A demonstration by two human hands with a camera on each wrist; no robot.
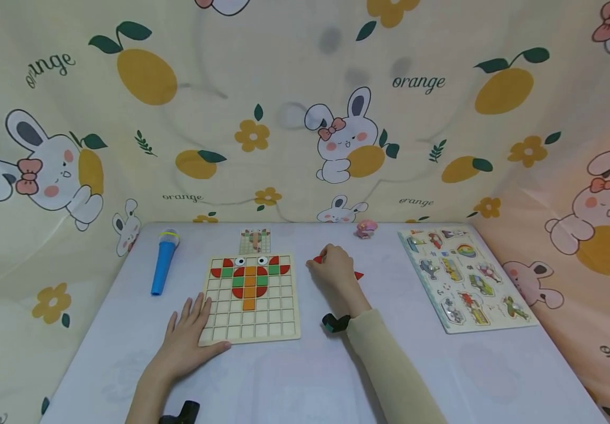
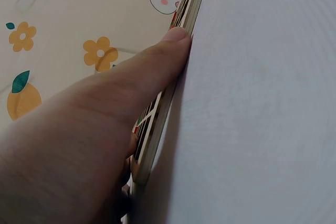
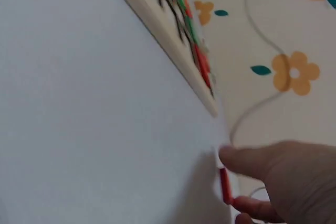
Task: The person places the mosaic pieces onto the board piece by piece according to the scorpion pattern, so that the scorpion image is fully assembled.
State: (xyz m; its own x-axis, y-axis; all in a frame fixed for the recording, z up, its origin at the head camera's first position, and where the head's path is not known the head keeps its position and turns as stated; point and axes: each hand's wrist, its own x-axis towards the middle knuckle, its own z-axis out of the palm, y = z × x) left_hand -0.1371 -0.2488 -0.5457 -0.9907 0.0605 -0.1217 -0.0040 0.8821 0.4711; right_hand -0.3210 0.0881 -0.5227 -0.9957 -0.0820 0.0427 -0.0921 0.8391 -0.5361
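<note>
My left hand (image 1: 184, 340) rests at the near left corner of a wooden grid board (image 1: 278, 321), fingers spread along its left side. In the left wrist view the thumb (image 2: 176, 35) touches the board's edge. Red, green and orange tiles (image 1: 250, 281) and two eye pieces (image 1: 262, 261) form a figure on the board. To the right of the board, my right hand (image 1: 335, 271) pinches a small red piece (image 3: 226, 186) between thumb and fingers, close to the table. Another red piece (image 1: 358, 275), pointed, lies just right of that hand, partly hidden by it.
Behind the board lies a small picture card (image 1: 255, 241) with a similar figure. A blue toy microphone (image 1: 164, 265) lies at left. A pink figurine (image 1: 366, 229) stands at the back edge, and a picture puzzle board (image 1: 466, 280) lies at right.
</note>
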